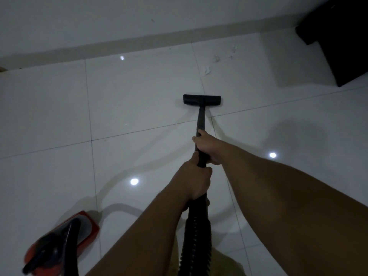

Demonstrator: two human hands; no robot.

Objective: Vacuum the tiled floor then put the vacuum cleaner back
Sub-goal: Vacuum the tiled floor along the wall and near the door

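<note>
**Both hands on the wand**

My right hand [207, 149] grips the wand [201, 124] farther down, my left hand [196, 181] nearer me by the hose [196, 236], fingers wrapped tight. The nozzle [202, 100] sits flat on the floor [129, 108]. Debris [216, 58] lies beyond it, near a dark box [346, 46]. The red canister [65, 240] stands at my left. The wand points away, toward the wall [99, 20].

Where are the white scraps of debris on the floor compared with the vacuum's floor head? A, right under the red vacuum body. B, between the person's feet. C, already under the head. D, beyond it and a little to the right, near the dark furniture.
D: the white scraps lie past the floor head, up and to the right toward the dark furniture, on tile that the head does not cover.
</note>
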